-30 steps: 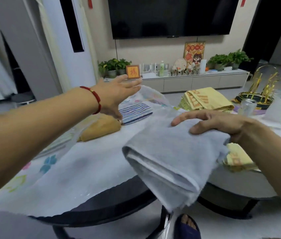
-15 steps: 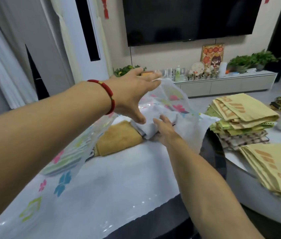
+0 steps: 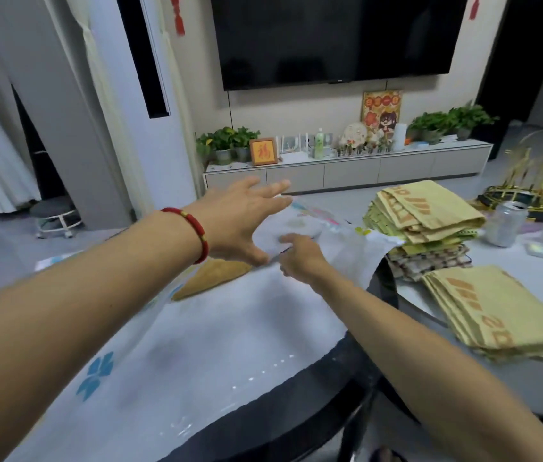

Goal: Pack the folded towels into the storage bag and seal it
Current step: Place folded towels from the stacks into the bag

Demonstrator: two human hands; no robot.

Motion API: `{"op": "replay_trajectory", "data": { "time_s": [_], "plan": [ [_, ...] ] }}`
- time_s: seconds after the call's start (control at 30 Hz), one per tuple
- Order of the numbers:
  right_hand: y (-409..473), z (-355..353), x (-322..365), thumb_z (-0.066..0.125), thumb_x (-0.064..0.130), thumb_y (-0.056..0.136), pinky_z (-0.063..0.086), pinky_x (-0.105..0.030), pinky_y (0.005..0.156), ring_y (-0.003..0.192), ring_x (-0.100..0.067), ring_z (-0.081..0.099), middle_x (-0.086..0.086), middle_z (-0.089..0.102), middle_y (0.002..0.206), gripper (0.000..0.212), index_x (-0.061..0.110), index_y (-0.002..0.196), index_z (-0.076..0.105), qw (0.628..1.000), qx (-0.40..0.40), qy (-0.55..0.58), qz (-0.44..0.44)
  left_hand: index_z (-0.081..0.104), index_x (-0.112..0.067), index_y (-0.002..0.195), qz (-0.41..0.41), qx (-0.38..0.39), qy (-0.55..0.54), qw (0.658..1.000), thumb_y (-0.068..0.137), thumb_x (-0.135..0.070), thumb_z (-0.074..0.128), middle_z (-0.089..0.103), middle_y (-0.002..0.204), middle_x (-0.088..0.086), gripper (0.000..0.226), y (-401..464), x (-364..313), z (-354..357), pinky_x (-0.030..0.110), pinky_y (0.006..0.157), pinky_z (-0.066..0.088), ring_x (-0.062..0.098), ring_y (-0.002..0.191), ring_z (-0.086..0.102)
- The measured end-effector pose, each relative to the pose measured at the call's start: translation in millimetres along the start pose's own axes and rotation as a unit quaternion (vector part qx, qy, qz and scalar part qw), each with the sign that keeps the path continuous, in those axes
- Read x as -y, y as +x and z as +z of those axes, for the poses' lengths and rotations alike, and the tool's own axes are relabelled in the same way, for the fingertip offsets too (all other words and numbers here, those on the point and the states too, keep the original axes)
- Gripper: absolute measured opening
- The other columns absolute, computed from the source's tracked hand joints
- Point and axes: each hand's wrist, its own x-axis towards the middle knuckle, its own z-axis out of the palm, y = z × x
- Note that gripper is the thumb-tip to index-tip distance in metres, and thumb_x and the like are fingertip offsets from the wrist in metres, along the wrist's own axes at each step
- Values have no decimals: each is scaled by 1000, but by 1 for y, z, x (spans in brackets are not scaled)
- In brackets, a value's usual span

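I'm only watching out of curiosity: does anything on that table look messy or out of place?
Mostly tidy. The tall towel stack is uneven, its layers splayed and askew. The storage bag overhangs the table's near edge. Nothing looks spilled or damaged.

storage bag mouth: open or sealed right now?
Open. The left hand lifts the storage bag mouth's upper flap, and the right hand reaches inside beside an orange towel.

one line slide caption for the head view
Both hands reach into the flower-printed clear plastic storage bag beside stacked yellow towels.
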Motion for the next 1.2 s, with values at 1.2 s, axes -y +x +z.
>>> {"op": "replay_trajectory", "data": {
  "time_s": [1.2],
  "plan": [
    [-183, -297, -99, 75, 0, 81, 64, -42, 64, 87, -38, 75, -28, 67, 129, 41, 16, 118, 73, 955, 84, 218, 185, 51, -43, 128, -121, 50, 69, 989, 81, -62, 57, 33, 154, -10, 51, -99, -42, 65, 56, 99, 41, 24, 136, 33]
  ]
}}
